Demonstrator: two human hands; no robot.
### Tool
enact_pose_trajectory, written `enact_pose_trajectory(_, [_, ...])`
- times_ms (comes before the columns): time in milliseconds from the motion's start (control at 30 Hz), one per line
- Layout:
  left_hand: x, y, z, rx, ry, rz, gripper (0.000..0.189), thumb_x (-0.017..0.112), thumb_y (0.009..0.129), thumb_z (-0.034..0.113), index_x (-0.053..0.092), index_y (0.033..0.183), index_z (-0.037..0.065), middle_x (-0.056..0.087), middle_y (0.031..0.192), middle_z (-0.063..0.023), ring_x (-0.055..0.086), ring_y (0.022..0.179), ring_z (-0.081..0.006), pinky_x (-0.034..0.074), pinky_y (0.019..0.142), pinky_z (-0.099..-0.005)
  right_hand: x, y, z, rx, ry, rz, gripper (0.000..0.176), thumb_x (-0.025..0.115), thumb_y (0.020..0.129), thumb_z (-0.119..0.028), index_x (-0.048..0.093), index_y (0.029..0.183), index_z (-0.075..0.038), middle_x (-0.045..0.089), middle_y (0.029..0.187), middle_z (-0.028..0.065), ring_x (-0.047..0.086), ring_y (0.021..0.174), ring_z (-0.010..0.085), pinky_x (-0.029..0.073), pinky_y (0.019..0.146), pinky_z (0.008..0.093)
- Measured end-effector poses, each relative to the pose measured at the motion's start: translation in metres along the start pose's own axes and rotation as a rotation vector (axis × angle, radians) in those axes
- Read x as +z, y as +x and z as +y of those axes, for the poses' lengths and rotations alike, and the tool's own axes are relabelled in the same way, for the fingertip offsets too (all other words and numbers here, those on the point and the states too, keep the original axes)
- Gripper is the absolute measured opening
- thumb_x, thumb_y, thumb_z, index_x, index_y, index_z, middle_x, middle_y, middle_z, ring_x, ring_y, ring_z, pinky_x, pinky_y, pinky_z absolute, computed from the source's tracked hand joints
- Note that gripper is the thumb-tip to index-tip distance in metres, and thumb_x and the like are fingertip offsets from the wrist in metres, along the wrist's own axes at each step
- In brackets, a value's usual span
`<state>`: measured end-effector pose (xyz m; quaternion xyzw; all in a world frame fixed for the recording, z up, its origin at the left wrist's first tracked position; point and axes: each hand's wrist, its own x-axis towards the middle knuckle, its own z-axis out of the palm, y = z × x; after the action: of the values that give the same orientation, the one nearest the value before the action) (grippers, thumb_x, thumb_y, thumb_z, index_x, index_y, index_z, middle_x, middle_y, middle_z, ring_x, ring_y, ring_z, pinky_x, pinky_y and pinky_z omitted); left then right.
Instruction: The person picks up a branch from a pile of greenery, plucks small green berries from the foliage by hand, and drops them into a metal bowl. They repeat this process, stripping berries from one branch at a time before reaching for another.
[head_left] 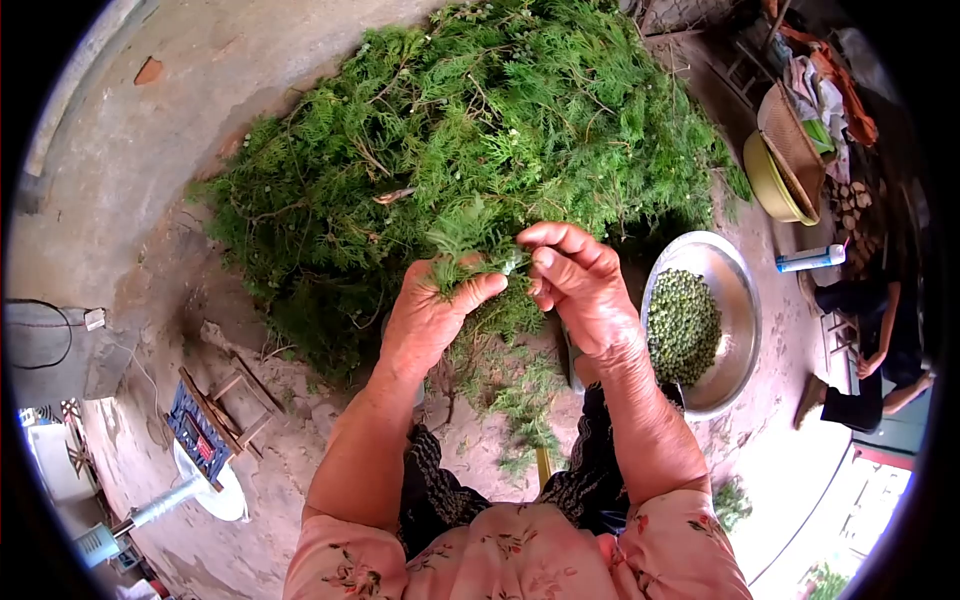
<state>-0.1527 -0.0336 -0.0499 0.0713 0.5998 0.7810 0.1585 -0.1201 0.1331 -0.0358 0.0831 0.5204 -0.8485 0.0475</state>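
Observation:
A green sprig (pixel 465 235) with small pale berries is held in front of me, over the near edge of a large heap of cut evergreen branches (pixel 440 120). My left hand (pixel 430 305) is closed on the sprig, its thumb pressed along the stem. On the sprig's right side, my right hand (pixel 585 285) has thumb and fingers curled together by the berries; what lies between its fingertips is too small to make out. To the right of my right forearm stands a metal basin (pixel 738 340) with many small green berries (pixel 683 325) in it.
A small stool (pixel 200 430) and a standing fan (pixel 160 500) are at the left. At the right are a yellow basin (pixel 770 180), a wicker basket (pixel 790 135), a blue-white can (pixel 810 258) and a seated person in dark clothes (pixel 865 350). Loose green bits lie between my knees.

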Motion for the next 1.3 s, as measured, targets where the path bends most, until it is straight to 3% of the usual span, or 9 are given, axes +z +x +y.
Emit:
enact_pose_trajectory(200, [-0.005, 0.001, -0.001, -0.103, 0.201, -0.095, 0.021, 0.072, 0.074, 0.014, 0.064, 0.088, 0.002, 0.062, 0.082, 0.0003, 0.053, 0.074, -0.0096, 0.041, 0.067, -0.0253, 0.005, -0.001, 0.005, -0.055, -0.276, 0.065, 0.016, 0.062, 0.083, -0.011, 0.065, 0.098, -0.007, 0.057, 0.073, -0.0026, 0.047, 0.057, 0.0037, 0.036, 0.047, 0.0161])
enact_pose_trajectory(500, [0.006, -0.002, -0.004, -0.145, -0.081, 0.037, 0.022, 0.073, 0.073, 0.015, 0.064, 0.089, 0.002, 0.062, 0.080, 0.0002, 0.054, 0.074, -0.0098, 0.043, 0.070, -0.0245, 0.004, -0.003, 0.017, 0.208, 0.325, 0.176, 0.012, 0.059, 0.086, -0.013, 0.061, 0.093, -0.004, 0.057, 0.073, -0.0012, 0.046, 0.055, 0.0065, 0.039, 0.051, 0.0216])
enact_pose_trajectory(600, [0.008, -0.002, 0.000, -0.175, -0.234, 0.047, 0.021, 0.072, 0.074, 0.012, 0.064, 0.090, 0.003, 0.063, 0.085, 0.0000, 0.055, 0.078, -0.0101, 0.043, 0.073, -0.0249, -0.009, 0.000, 0.020, 0.172, 0.552, -0.005, 0.014, 0.055, 0.088, -0.016, 0.058, 0.093, -0.003, 0.057, 0.077, 0.0025, 0.051, 0.058, 0.0109, 0.042, 0.053, 0.0244])
enact_pose_trajectory(800, [0.010, 0.000, 0.000, -0.040, -0.166, 0.086, 0.022, 0.071, 0.075, 0.012, 0.064, 0.093, 0.003, 0.063, 0.086, 0.0002, 0.056, 0.078, -0.0097, 0.044, 0.072, -0.0252, -0.002, 0.001, -0.004, 0.012, 0.408, -0.029, 0.022, 0.057, 0.086, -0.016, 0.053, 0.102, -0.001, 0.058, 0.095, 0.0085, 0.059, 0.075, 0.0182, 0.047, 0.057, 0.0266])
enact_pose_trajectory(867, [0.006, 0.001, -0.006, -0.014, -0.040, 0.116, 0.021, 0.071, 0.076, 0.014, 0.064, 0.092, 0.003, 0.063, 0.082, 0.0013, 0.054, 0.074, -0.0090, 0.044, 0.068, -0.0254, -0.002, -0.003, -0.003, 0.010, 0.406, -0.013, 0.023, 0.061, 0.084, -0.014, 0.056, 0.103, -0.003, 0.059, 0.089, 0.0054, 0.057, 0.070, 0.0129, 0.045, 0.055, 0.0220])
enact_pose_trajectory(967, [0.001, 0.001, -0.004, 0.002, 0.171, 0.020, 0.018, 0.071, 0.076, 0.016, 0.063, 0.087, 0.003, 0.061, 0.076, 0.0022, 0.051, 0.069, -0.0078, 0.043, 0.063, -0.0258, 0.007, -0.008, -0.002, 0.021, -0.078, 0.103, 0.028, 0.071, 0.075, -0.014, 0.064, 0.101, -0.006, 0.056, 0.073, -0.0034, 0.048, 0.061, 0.0029, 0.041, 0.053, 0.0152])
enact_pose_trajectory(1067, [0.003, 0.001, -0.011, 0.069, 0.207, 0.023, 0.018, 0.071, 0.076, 0.016, 0.063, 0.084, 0.002, 0.060, 0.074, 0.0022, 0.049, 0.067, -0.0070, 0.042, 0.062, -0.0260, 0.010, 0.003, 0.024, -0.238, -0.239, 0.089, 0.023, 0.070, 0.077, -0.015, 0.065, 0.096, -0.004, 0.058, 0.075, -0.0026, 0.048, 0.062, 0.0025, 0.041, 0.054, 0.0163])
enact_pose_trajectory(1233, [0.001, -0.003, -0.005, -0.079, 0.154, -0.048, 0.021, 0.072, 0.075, 0.013, 0.062, 0.090, 0.004, 0.061, 0.077, 0.0013, 0.052, 0.069, -0.0089, 0.043, 0.067, -0.0266, 0.006, -0.006, 0.010, -0.014, -0.164, 0.136, 0.018, 0.069, 0.077, -0.016, 0.065, 0.089, -0.003, 0.059, 0.083, 0.0014, 0.050, 0.063, 0.0050, 0.040, 0.051, 0.0187])
enact_pose_trajectory(1300, [0.010, -0.002, -0.001, -0.103, -0.177, 0.071, 0.025, 0.073, 0.072, 0.009, 0.062, 0.094, 0.004, 0.063, 0.084, -0.0005, 0.056, 0.075, -0.0116, 0.045, 0.073, -0.0271, 0.002, -0.007, 0.001, 0.136, 0.353, 0.014, 0.016, 0.066, 0.080, -0.017, 0.062, 0.088, -0.003, 0.059, 0.088, 0.0049, 0.052, 0.062, 0.0081, 0.039, 0.049, 0.0206])
